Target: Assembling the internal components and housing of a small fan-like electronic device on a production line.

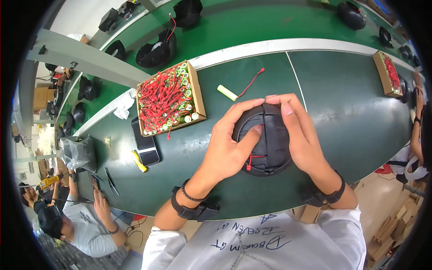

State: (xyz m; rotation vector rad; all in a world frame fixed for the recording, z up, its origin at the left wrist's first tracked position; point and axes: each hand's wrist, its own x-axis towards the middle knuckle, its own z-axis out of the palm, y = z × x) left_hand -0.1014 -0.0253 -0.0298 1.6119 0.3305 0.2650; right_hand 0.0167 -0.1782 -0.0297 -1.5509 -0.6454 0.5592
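Observation:
A round black plastic housing with a seam down its middle rests on the green bench between my hands. My left hand grips its left side, thumb laid across the top face. From the right, my right hand wraps the rim, with its fingertips meeting the left ones at the far edge. A short red wire with a small red connector pokes out of the housing's left half, by my left hand. Beyond the hands lies a green cylindrical battery with a red lead and plug.
A cardboard box of batteries with red leads stands at the left; a similar box is far right. Nearby are a phone, a yellow tool, tweezers and a plastic bag. Black shells line the far belt. A co-worker sits left.

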